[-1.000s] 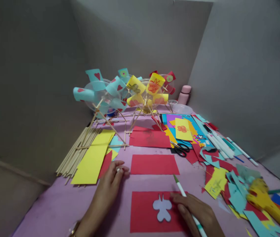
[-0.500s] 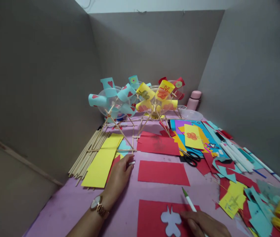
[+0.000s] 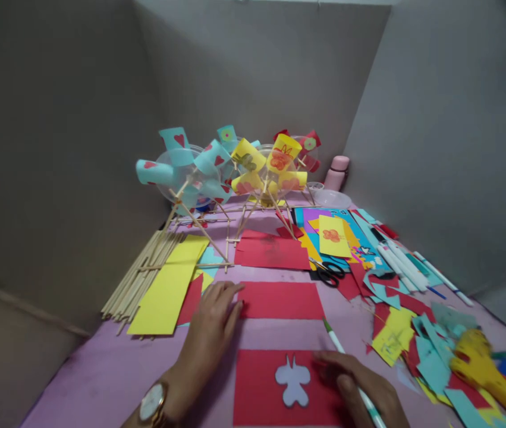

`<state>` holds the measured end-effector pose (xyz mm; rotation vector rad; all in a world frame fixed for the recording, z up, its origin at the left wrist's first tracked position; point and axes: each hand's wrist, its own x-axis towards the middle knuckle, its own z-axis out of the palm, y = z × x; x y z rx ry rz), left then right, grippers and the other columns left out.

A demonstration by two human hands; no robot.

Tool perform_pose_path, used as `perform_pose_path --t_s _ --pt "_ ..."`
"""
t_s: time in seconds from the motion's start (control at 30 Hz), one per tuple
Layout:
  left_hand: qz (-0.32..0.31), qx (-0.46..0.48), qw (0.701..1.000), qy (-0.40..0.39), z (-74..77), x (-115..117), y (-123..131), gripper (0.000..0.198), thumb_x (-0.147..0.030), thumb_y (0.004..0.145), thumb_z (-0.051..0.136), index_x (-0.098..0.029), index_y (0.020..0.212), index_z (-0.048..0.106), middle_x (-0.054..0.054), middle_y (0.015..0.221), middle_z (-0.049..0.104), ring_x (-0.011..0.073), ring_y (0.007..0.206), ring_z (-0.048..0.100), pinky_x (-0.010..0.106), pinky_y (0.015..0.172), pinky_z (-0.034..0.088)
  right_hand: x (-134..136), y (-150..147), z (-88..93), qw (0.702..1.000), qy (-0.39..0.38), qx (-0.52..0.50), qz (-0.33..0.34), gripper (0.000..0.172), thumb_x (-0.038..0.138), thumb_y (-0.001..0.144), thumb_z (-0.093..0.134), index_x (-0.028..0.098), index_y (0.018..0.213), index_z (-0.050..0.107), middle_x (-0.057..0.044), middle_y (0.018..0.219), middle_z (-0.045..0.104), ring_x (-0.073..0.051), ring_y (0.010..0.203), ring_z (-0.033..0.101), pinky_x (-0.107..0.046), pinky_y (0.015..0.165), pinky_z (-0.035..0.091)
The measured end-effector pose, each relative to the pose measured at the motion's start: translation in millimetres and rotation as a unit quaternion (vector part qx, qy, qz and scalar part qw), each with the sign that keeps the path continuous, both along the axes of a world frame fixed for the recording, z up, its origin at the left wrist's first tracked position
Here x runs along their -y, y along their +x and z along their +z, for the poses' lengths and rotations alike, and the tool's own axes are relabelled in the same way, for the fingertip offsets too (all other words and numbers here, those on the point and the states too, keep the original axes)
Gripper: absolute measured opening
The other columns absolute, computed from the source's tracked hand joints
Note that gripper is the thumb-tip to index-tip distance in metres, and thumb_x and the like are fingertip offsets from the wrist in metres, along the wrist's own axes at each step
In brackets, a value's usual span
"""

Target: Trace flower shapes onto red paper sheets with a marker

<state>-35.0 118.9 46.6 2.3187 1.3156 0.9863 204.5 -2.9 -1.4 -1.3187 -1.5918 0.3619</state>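
My right hand grips a white marker with a green tip that points away from me. Its forefinger reaches over the right part of the near red paper. On that sheet lies a pale butterfly cutout with a dark outline, left of the fingertips. My left hand, with a watch on the wrist, rests with curled fingers at the left edge of the second red paper rectangle. The small white marker cap seen in it earlier is now hidden by the fingers.
Yellow paper strips and bamboo sticks lie left. Behind stand paper pinwheels on stick frames. Red sheets, scissors, markers, paper scraps and a yellow glue gun fill the middle and right.
The view has shifted, so the table layout appears farther left and up. My left hand has come to the far red rectangle's edge, and the cap in it no longer shows. The marker stays in my right hand.
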Motion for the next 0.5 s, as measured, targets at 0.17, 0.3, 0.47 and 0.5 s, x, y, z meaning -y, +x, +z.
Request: perform_pose_path --t_s 0.17,0.3,0.47,0.5 --pt "-0.134 -0.034 0.988 0.067 -9.3 60.2 19.0 0.030 -0.016 0.085 0.052 -0.027 0.111 0.062 0.005 0.099 0.069 0.0213 0.088 0.063 0.030 0.080 0.047 4.2 -5.2 8.9 1.000 0.002 0.001 0.013 0.027 0.034 0.096 0.041 0.024 0.105 0.065 -0.007 0.086 0.075 -0.021 0.074 0.071 -0.027 0.065 0.058" --pt "-0.154 -0.076 0.964 0.204 -26.4 82.7 24.1 0.026 -0.019 0.092 0.045 -0.021 0.112 0.061 0.007 0.098 0.071 0.0196 0.087 0.066 0.027 0.078 0.050 6.6 -8.7 10.5 0.988 0.084 0.114 0.065 0.022 0.015 0.093 0.044 0.020 0.106 0.061 -0.008 0.088 0.076 -0.019 0.076 0.071 -0.028 0.068 0.058" --pt "-0.139 -0.157 0.932 0.295 -38.6 83.7 26.3 0.032 -0.015 0.098 0.031 -0.015 0.106 0.062 0.003 0.104 0.070 0.0145 0.095 0.064 0.025 0.080 0.049 6.6 -12.7 -0.6 0.955 0.114 0.271 0.037 0.027 0.018 0.096 0.040 0.022 0.085 0.064 -0.003 0.086 0.077 -0.017 0.078 0.072 -0.022 0.064 0.058" --pt "-0.137 -0.163 0.932 0.292 -40.1 83.0 27.6 0.033 -0.016 0.098 0.030 -0.016 0.106 0.062 0.002 0.104 0.070 0.0141 0.096 0.064 0.025 0.081 0.048 6.1 -14.1 -3.9 0.953 0.107 0.284 0.021 0.031 0.019 0.098 0.038 0.024 0.083 0.065 -0.002 0.086 0.077 -0.017 0.079 0.071 -0.022 0.063 0.058"
